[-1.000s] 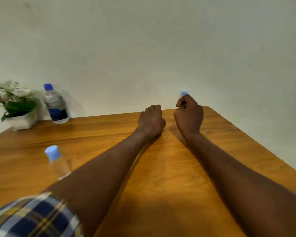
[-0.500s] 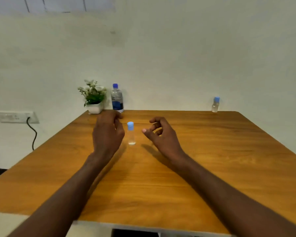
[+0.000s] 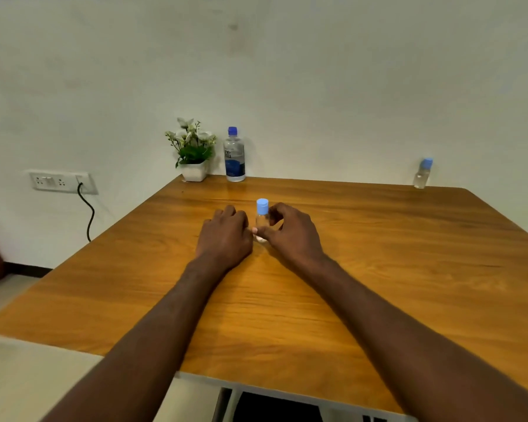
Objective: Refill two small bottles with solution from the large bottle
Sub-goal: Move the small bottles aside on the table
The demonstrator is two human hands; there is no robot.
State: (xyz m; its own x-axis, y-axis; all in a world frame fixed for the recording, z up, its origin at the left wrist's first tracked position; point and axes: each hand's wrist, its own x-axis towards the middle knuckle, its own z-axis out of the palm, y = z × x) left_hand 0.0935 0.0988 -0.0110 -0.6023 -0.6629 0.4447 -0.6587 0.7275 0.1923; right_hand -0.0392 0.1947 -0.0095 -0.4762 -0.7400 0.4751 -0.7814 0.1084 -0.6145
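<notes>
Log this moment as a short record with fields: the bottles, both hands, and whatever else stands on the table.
near small bottle: upright mid-table, blue cap on, between both hands
far small bottle: upright at the far right table edge, capped, untouched
large bottle: upright at the far edge by the wall, blue cap on
right hand: thumb and fingers curled round the near small bottle
left hand: resting on the table beside that bottle, fingers loosely bent, holding nothing
potted plant: left of the large bottle
table: wooden

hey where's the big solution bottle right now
In the head view, the large bottle stands upright at the table's far edge against the wall, left of centre, just right of the potted plant.
</notes>
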